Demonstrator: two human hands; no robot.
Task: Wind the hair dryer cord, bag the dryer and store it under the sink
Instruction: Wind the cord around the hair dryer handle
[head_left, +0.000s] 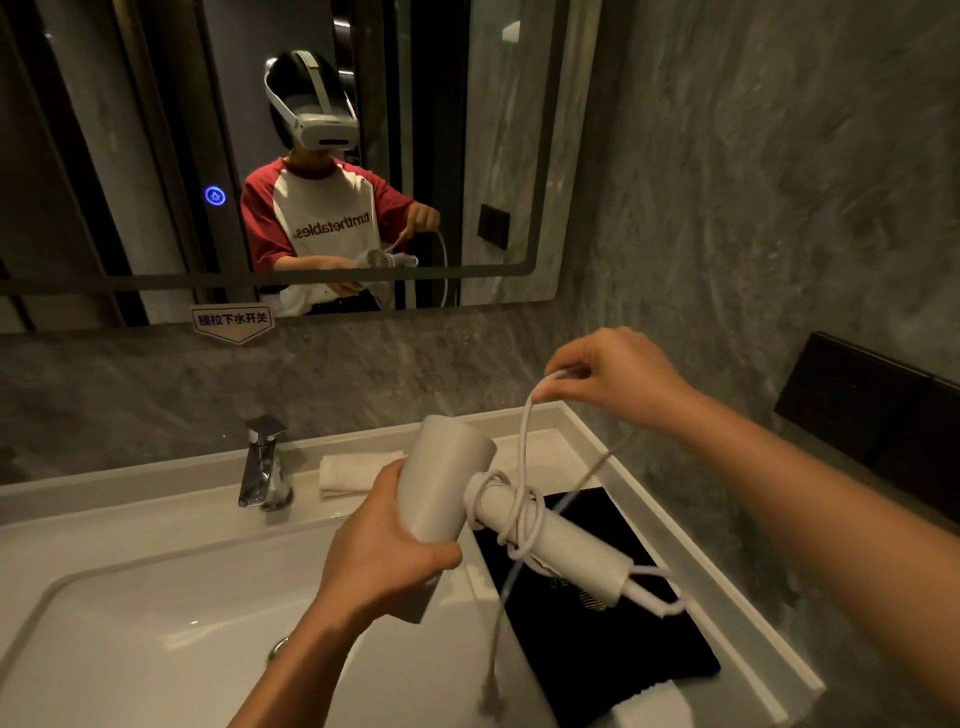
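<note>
My left hand (387, 545) grips the barrel of a white hair dryer (441, 483) above the sink counter. The dryer's handle (566, 551) points right and toward me. The white cord (524, 512) is looped a few times around the handle near the barrel. My right hand (613, 376) pinches a raised loop of the cord above and behind the dryer. The rest of the cord hangs down, and its plug (488, 699) dangles blurred near the bottom. A black bag (613, 654) lies flat on the counter under the handle.
The white basin (156, 613) fills the lower left, with a chrome faucet (262, 467) behind it. A folded white towel (353, 473) lies by the back wall. A black wall panel (857, 400) is at right. The mirror (311, 156) hangs above.
</note>
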